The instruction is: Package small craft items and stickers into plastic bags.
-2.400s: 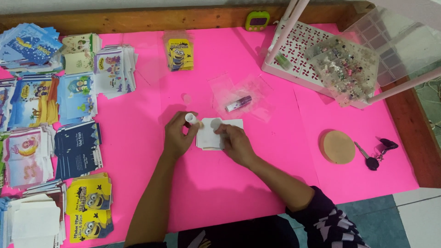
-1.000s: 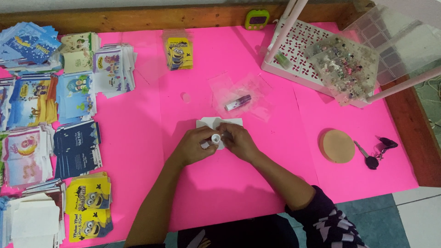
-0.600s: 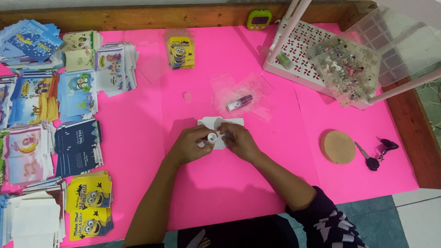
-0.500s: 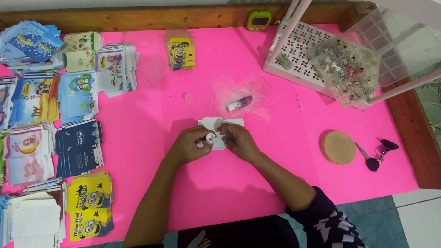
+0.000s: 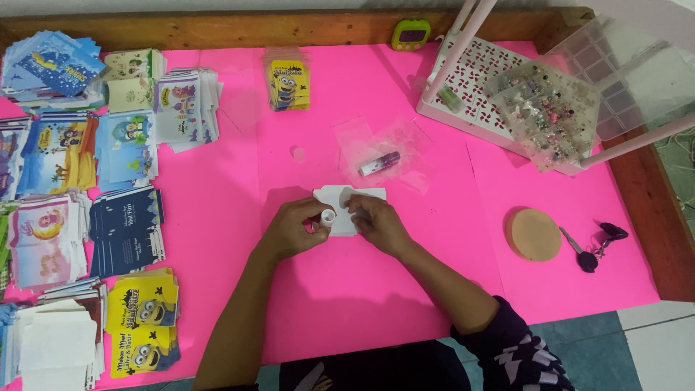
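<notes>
Your left hand [image 5: 289, 230] pinches what looks like a small white tape roll [image 5: 328, 216] against the white card [image 5: 347, 206] mid-table; your right hand [image 5: 378, 223] presses flat on that card. Just beyond lies a clear bag [image 5: 384, 156] holding a small tube [image 5: 379, 164].

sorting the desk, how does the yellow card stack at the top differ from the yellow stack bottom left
The top yellow stack is small, sits alone on the pink sheet, and seems wrapped in clear plastic. The bottom-left yellow stack looks larger, spread out, and crowded by other card piles. Both show a goggled cartoon figure on yellow.
</notes>
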